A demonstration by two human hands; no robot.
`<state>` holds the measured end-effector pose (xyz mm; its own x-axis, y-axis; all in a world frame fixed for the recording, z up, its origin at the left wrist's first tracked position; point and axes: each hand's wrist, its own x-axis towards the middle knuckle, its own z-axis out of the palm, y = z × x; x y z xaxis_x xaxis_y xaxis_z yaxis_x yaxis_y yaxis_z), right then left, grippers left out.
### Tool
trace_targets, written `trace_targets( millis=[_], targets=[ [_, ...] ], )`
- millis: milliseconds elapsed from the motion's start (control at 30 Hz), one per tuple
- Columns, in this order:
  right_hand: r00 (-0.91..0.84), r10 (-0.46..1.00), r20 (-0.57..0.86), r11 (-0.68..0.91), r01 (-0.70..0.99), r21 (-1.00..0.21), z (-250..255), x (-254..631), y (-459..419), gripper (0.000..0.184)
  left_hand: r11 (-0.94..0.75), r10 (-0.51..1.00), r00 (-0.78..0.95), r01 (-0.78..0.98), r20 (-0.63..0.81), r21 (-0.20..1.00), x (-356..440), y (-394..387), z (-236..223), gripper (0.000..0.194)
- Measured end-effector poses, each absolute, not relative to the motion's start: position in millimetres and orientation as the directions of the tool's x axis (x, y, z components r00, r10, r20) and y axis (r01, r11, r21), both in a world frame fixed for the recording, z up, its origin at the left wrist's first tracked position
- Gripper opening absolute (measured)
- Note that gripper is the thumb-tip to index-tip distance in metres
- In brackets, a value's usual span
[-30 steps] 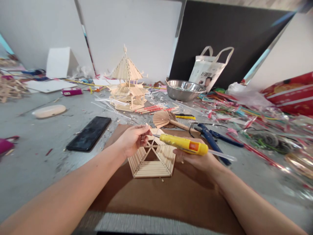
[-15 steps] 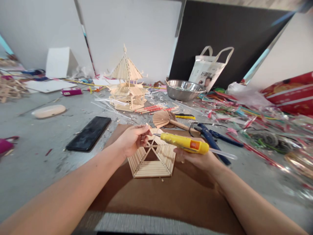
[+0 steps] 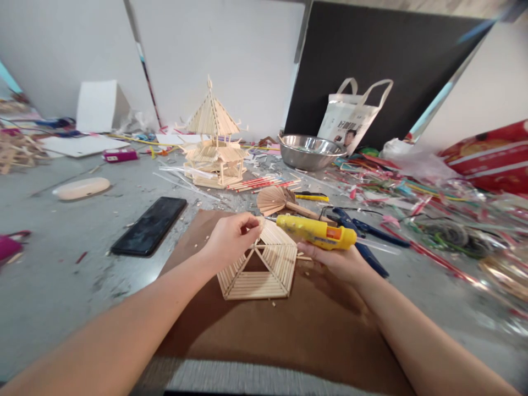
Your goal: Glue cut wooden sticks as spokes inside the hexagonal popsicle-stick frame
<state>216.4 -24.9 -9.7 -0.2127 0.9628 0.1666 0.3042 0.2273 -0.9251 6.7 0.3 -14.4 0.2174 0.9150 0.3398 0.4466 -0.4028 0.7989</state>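
Note:
A six-sided panel of pale wooden sticks (image 3: pixel 258 286) lies on a brown board (image 3: pixel 264 335), with spokes crossing its open middle. Over its far left part, my left hand (image 3: pixel 236 239) is closed in a pinch; whatever sits between the fingertips is too small to make out. My right hand (image 3: pixel 336 261) grips a yellow hot glue gun (image 3: pixel 315 231), its nozzle pointing left, close to my left fingertips above the panel's far edge. A few loose sticks (image 3: pixel 304 257) show beside my right fingers.
A stick pagoda model (image 3: pixel 214 143) stands behind. Around lie a phone (image 3: pixel 149 225), a palm-leaf fan (image 3: pixel 274 201), a yellow cutter (image 3: pixel 311 196) and blue-handled pliers (image 3: pixel 358 242). A metal bowl (image 3: pixel 311 154) and a white bag (image 3: pixel 346 118) stand farther back; scraps litter the right.
My left hand has turned downward and moved slightly right, lowering its fingertips onto the panel's far part. The glue gun has shifted a little right and up.

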Motion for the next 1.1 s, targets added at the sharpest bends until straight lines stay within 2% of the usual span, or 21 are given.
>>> trace_targets(
  millis=[133,233,867,1100],
  targets=[
    [-0.225,0.965,0.132,0.197,0.298,-0.934,-8.8,215.6,-25.6,0.027,-0.511,0.86,0.278,0.503,0.429,0.697,6.0,-0.3,-18.1,0.011],
    [-0.225,0.964,0.138,0.202,0.295,-0.934,-7.9,215.1,-26.1,0.025,-0.529,0.848,0.285,0.524,0.447,0.668,5.9,0.0,-18.6,0.012],
    [-0.233,0.955,0.185,0.251,0.3,-0.92,-6.1,214.8,-26.8,0.02,-0.543,0.839,0.256,0.433,0.479,0.719,7.1,0.8,-20.2,0.011],
    [-0.227,0.954,0.198,0.263,0.308,-0.914,-4.8,214.0,-27.1,0.021,-0.535,0.845,0.268,0.456,0.464,0.711,7.3,0.6,-19.2,0.012]
  ],
)
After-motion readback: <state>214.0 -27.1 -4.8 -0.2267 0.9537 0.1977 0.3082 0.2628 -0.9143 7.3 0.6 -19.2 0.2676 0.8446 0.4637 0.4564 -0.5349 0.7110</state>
